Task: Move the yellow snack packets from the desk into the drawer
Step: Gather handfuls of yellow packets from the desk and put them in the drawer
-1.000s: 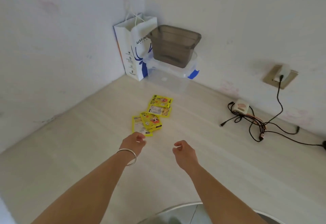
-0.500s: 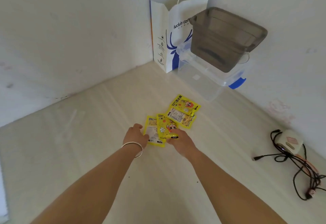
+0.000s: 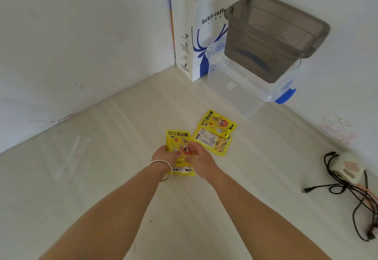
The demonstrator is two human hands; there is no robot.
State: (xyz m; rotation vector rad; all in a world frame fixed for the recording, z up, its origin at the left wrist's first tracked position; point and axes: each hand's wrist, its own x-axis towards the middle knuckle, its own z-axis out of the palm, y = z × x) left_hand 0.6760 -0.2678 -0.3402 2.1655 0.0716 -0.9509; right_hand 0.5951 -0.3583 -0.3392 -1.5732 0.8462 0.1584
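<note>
Both hands met on the near pair of flat yellow printed snack packets [image 3: 177,143] lying on the pale wooden desk [image 3: 102,177]. The left hand [image 3: 163,154] gripped their left edge, thumb on top; the right hand [image 3: 199,157] pinched the right side. Two more overlapping yellow packets [image 3: 214,131] lay between that pair and the clear lidded plastic box [image 3: 241,96].
</note>
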